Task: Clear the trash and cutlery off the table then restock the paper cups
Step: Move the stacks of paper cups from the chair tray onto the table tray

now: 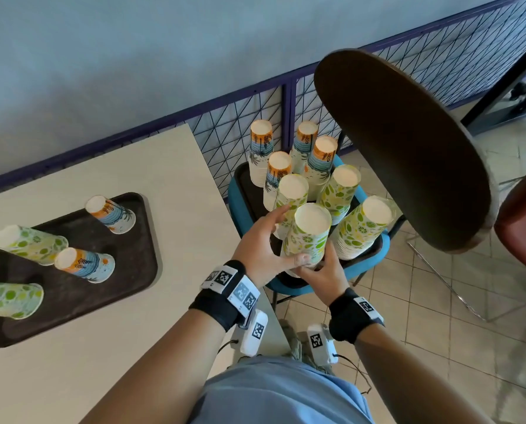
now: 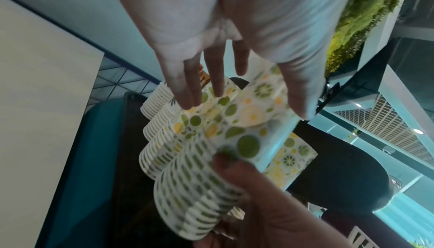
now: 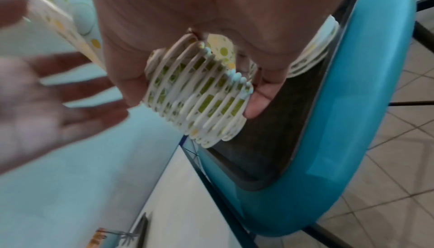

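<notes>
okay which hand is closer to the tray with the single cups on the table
Left. The left hand reaches over the table's edge toward the lime cup stack on the chair, on the side nearer the table tray. The right hand grips that stack's base, farther away.

text: none readable | wrist bands [image 1: 242, 289]: square black-and-white code tags only | cups [image 1: 309, 237]: pictures only
</notes>
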A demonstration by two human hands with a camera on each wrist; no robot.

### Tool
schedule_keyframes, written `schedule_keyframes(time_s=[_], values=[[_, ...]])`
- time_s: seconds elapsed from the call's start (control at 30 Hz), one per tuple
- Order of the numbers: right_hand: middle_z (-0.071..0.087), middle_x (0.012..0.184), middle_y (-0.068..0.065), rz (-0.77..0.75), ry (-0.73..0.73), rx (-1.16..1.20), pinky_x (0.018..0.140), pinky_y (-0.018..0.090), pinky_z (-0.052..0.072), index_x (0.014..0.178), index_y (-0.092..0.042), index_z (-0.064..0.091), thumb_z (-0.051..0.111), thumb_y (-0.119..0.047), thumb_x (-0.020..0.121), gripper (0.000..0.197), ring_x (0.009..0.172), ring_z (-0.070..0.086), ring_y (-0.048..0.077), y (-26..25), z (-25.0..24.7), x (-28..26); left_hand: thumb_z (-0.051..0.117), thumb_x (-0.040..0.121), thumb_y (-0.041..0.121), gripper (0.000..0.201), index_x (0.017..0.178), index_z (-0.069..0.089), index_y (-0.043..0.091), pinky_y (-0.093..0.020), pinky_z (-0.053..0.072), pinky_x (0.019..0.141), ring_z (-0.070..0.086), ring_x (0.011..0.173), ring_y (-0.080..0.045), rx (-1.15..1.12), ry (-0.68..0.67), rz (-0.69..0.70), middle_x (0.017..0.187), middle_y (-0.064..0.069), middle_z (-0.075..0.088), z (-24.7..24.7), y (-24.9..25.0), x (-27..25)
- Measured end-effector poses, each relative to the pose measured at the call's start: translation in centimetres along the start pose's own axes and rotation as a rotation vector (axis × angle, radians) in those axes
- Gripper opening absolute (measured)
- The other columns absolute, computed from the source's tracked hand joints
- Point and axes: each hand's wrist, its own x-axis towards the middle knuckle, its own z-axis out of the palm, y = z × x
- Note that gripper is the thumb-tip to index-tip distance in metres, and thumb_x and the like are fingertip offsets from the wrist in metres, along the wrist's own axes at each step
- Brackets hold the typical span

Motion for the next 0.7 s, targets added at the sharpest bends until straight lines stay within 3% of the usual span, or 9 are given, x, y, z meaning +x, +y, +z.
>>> schedule_keyframes(time_s=[0.1,0.17,0.23,0.27,0.37,0.43,0.5,0.6,0.7], values=[[0.072,0.122,-0.012,-0.036,-0.076,0.087,0.091,0.022,0.056,0.140,-0.025,0.044,0.087,-0.016,0.078,0.076,0.117,0.067,0.008,-1.6,-0.3,-1.1,0.093,0.066,0.045,0.098,0.148,0.039,0.048,-0.025,0.044,0.105,0.052,0.125,0.001,-0.076,-0.066,-0.058,0.144,0.019,0.055,0.3,0.0,-0.2],[0.068,0.132,-0.006,-0.045,-0.131,0.117,0.098,0.032,0.055,0.145,-0.016,0.041,0.087,-0.024,0.074,0.084,0.123,0.065,0.015,-2.3,-0.5,-1.5,0.096,0.065,0.039,0.085,0.134,0.048,0.054,-0.018,0.047,0.098,0.059,0.117,0.008,-0.154,-0.112,-0.072,0.130,0.023,0.064,0.4,0.3,-0.3],[0.064,0.138,0.000,-0.058,-0.177,0.111,0.104,0.044,0.053,0.147,-0.014,0.040,0.088,-0.028,0.072,0.090,0.128,0.062,0.020,-2.8,-0.7,-1.7,0.098,0.064,0.027,0.076,0.123,0.056,0.050,-0.014,0.051,0.093,0.064,0.110,0.010,-0.244,-0.144,-0.090,0.117,0.026,0.071,0.6,0.5,-0.5],[0.064,0.139,0.000,-0.068,-0.195,0.093,0.105,0.046,0.052,0.147,-0.015,0.041,0.088,-0.028,0.073,0.089,0.128,0.062,0.019,-3.2,-0.7,-1.8,0.099,0.062,0.024,0.077,0.125,0.059,0.044,-0.020,0.053,0.097,0.066,0.112,0.005,-0.311,-0.150,-0.103,0.117,0.022,0.073,0.8,0.4,-0.6],[0.064,0.137,-0.007,-0.124,-0.216,0.001,0.105,0.045,0.053,0.147,-0.021,0.042,0.089,-0.031,0.075,0.087,0.126,0.062,0.013,-3.9,-0.7,-2.0,0.098,0.060,0.018,0.085,0.135,0.059,0.022,-0.053,0.052,0.106,0.068,0.121,-0.024,-0.516,-0.147,-0.133,0.126,-0.003,0.074,1.0,-0.1,-0.7],[0.065,0.134,-0.010,-0.132,-0.229,-0.047,0.101,0.043,0.055,0.149,-0.025,0.040,0.090,-0.043,0.073,0.092,0.122,0.064,0.012,-4.0,-0.9,-2.3,0.094,0.063,0.009,0.082,0.136,0.058,0.013,-0.059,0.053,0.103,0.068,0.120,-0.035,-0.590,-0.130,-0.129,0.126,-0.014,0.072,1.1,-0.4,-0.7],[0.064,0.134,-0.008,-0.132,-0.247,-0.033,0.097,0.039,0.057,0.153,-0.027,0.034,0.087,-0.040,0.078,0.093,0.119,0.066,0.013,-3.7,-1.3,-2.6,0.089,0.068,-0.001,0.076,0.137,0.055,0.004,-0.059,0.054,0.102,0.067,0.119,-0.041,-0.650,-0.111,-0.121,0.127,-0.024,0.069,1.0,-0.5,-0.8],[0.064,0.134,-0.002,-0.126,-0.219,0.038,0.095,0.032,0.057,0.152,-0.022,0.037,0.078,-0.027,0.088,0.076,0.115,0.067,0.016,-3.4,-2.5,-3.1,0.083,0.072,-0.008,0.069,0.135,0.055,-0.002,-0.047,0.058,0.096,0.069,0.115,-0.035,-0.712,-0.063,-0.136,0.126,-0.027,0.068,0.9,-0.7,-1.1],[0.074,0.114,-0.004,-0.057,-0.014,-0.031,0.088,0.046,0.060,0.122,-0.028,0.062,0.069,-0.043,0.083,0.042,0.099,0.072,0.020,-1.7,-4.6,-2.8,0.088,0.067,0.006,0.072,0.134,0.059,-0.001,-0.038,0.059,0.092,0.071,0.116,-0.031,-0.740,0.018,-0.170,0.126,-0.020,0.072,0.5,-0.6,-1.7]])
